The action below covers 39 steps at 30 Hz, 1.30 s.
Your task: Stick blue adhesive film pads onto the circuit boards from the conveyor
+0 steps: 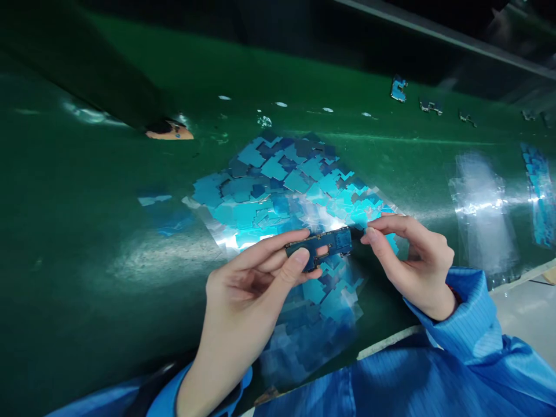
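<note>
My left hand (pixel 256 278) grips a small dark blue circuit board (pixel 332 242) between thumb and fingers, just above the green belt. At the board's right end my right hand (pixel 408 255) pinches thumb against forefinger, closed on something too small to make out. Both hands hover over a clear sheet covered with several overlapping blue film pieces (pixel 282 185). Blue sleeves cover both wrists.
The green conveyor belt (pixel 87 231) fills the view. More small circuit boards (pixel 398 88) lie on it at the far right. A clear plastic sheet (pixel 482 202) and another patch of blue film pieces (pixel 541 191) lie at the right. A tan object (pixel 169 132) sits at the upper left.
</note>
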Each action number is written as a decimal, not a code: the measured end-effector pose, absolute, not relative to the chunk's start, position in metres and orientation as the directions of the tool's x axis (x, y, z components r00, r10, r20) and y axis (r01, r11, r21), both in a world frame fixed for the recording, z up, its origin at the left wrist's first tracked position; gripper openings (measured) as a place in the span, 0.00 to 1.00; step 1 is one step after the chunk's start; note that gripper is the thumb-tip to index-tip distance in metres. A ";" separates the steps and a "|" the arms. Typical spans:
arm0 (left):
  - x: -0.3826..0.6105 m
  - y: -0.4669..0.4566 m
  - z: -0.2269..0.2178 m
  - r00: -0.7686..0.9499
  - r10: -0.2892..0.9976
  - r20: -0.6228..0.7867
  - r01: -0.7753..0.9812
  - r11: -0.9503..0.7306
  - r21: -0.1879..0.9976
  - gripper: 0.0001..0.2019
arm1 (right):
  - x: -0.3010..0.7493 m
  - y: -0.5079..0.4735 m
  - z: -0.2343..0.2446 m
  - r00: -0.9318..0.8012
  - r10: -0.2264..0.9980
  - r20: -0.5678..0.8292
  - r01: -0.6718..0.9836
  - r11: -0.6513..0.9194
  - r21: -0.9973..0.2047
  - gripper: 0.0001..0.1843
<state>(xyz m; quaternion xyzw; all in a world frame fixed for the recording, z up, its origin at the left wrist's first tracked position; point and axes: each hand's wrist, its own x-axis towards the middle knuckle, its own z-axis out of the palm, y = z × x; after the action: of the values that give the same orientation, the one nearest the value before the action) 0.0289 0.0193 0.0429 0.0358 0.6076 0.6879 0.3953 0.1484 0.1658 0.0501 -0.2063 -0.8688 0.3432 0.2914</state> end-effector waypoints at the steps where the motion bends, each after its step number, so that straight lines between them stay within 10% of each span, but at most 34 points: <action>1: 0.028 0.019 0.043 -0.677 0.588 -0.443 -0.514 0.053 0.856 0.07 | 0.148 0.166 0.050 -0.749 0.563 0.350 0.172 0.675 -0.718 0.06; 8: 0.028 0.019 0.040 -0.654 0.600 -0.460 -0.553 0.036 0.832 0.08 | 0.149 0.168 0.049 -0.784 0.514 0.348 0.162 0.710 -0.685 0.07; 16: 0.028 0.019 0.043 -0.640 0.612 -0.465 -0.574 0.022 0.819 0.08 | 0.148 0.173 0.049 -0.937 0.027 0.349 -0.098 0.937 -0.335 0.20; 26: 0.025 0.020 0.040 -0.625 0.606 -0.492 -0.615 0.006 0.789 0.13 | 0.151 0.171 0.044 -0.834 0.503 0.225 0.142 0.591 -0.794 0.10; 34: 0.029 0.025 0.036 -0.609 0.671 -0.424 -0.609 -0.054 0.791 0.19 | 0.147 0.166 0.030 -0.855 0.507 -0.108 0.233 0.189 -0.954 0.16; 39: 0.029 0.026 0.037 -0.611 0.688 -0.392 -0.608 -0.090 0.789 0.17 | 0.146 0.181 0.039 -0.869 0.476 -0.137 0.258 0.200 -0.945 0.19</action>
<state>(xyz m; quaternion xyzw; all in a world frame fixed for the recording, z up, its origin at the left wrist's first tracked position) 0.0286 0.0264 0.0366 0.0391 0.5117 0.7373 0.4394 0.1461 0.1805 0.0389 -0.2386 -0.7689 0.5858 0.0930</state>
